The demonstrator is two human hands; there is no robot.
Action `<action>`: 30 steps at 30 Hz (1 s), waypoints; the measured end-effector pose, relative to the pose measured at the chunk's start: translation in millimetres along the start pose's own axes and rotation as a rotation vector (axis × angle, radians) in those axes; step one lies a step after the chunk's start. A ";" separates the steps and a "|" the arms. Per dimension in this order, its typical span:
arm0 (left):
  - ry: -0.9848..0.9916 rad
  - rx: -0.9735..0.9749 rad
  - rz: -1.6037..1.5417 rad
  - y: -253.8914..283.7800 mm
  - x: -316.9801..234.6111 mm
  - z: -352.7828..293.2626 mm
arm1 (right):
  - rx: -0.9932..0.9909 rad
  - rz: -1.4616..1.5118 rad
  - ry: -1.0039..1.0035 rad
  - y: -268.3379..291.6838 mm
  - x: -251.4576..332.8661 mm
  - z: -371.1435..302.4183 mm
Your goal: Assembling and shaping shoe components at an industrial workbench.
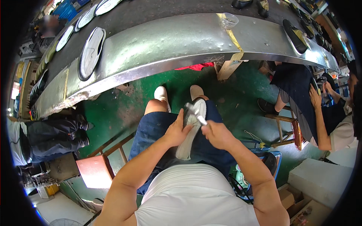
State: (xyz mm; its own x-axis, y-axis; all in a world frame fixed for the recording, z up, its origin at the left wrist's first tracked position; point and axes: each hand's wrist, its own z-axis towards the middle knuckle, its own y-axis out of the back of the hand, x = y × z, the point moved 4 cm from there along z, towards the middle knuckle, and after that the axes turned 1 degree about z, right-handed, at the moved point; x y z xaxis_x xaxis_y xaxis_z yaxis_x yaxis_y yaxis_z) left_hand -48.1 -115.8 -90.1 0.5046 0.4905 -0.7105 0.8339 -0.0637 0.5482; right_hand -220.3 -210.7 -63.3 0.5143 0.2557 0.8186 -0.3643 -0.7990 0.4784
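Observation:
A shoe (187,144) lies lengthwise over my lap, its pale underside facing up and a dark edge showing near the toe. My left hand (175,132) grips it along its left side, with the thumb across the pale face. In my right hand (218,135) is a hammer (202,120), held by its light handle. The metal head is over the toe half of the shoe; whether it touches cannot be made out. My fingers under the shoe are hidden.
A metal-edged bench (162,41) curves ahead, bearing a pale-soled shoe (91,54), a clear plastic cup (229,21) and a black shoe (295,37). A red-topped stool (95,171) stands left. People sit at both sides; cardboard boxes (288,197) are at lower right.

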 end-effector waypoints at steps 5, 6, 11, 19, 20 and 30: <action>-0.027 0.114 -0.192 16.7 -2.3 7.2 | 0.149 0.020 -0.109 6.6 -3.0 -27.1; -0.035 0.125 -0.240 13.2 10.2 14.9 | 0.233 0.053 -0.180 11.0 -2.7 -39.3; 0.175 0.372 -0.425 19.4 5.8 21.4 | 0.389 -0.182 -0.013 7.2 17.5 -60.0; 0.199 0.425 -0.587 12.4 13.1 23.0 | 0.342 -0.543 0.052 -24.2 50.6 -47.5; 0.192 0.428 -0.586 11.6 12.5 20.2 | 0.292 -0.470 0.118 -31.9 37.9 -49.4; 0.220 0.284 -0.559 11.2 30.1 18.3 | 0.498 -0.671 0.051 -30.4 72.3 -25.6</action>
State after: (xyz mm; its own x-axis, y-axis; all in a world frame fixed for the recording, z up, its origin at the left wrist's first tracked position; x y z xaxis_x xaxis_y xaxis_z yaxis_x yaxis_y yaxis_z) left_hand -19.5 -117.7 -113.5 -0.0533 0.6801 -0.7311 0.9986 0.0397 -0.0359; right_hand -192.0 -154.0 -10.5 0.4593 0.7775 0.4296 0.3983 -0.6126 0.6827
